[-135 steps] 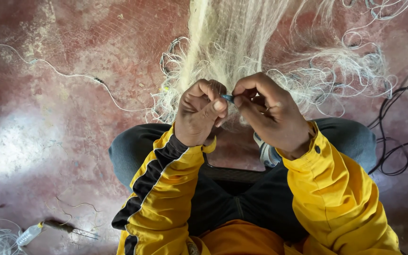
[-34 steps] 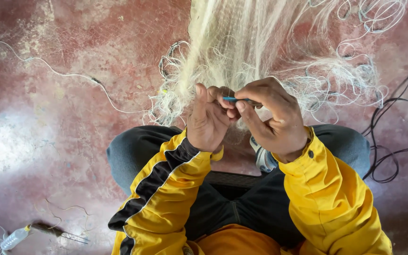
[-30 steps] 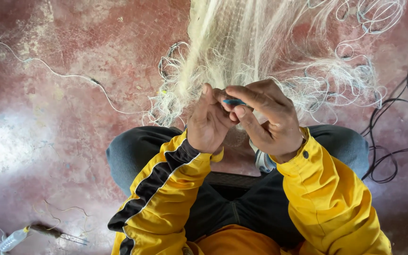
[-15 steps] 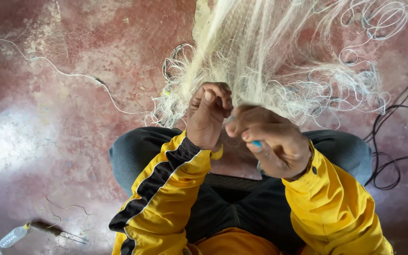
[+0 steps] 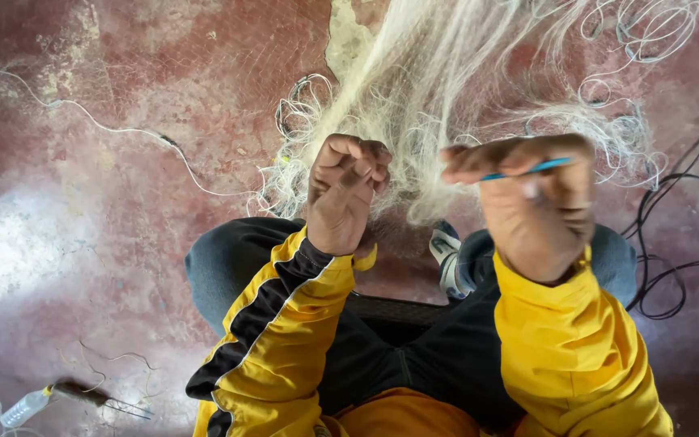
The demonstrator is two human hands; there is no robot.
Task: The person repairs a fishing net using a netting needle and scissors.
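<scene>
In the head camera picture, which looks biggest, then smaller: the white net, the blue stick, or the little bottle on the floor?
1. White net, by far the biggest.
2 and 3. Blue stick in the right hand, and little bottle: they look alike, and the stick sits nearer the camera, so no ranking.

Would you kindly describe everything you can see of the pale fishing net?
The fishing net is a bunched mass of fine, off-white filament mesh. It spreads from the top of the frame down over the reddish floor toward the person's knees, with loose loops at its edges. The left hand grips a gathered section; the right hand, blurred, holds a thin blue tool beside it.
</scene>
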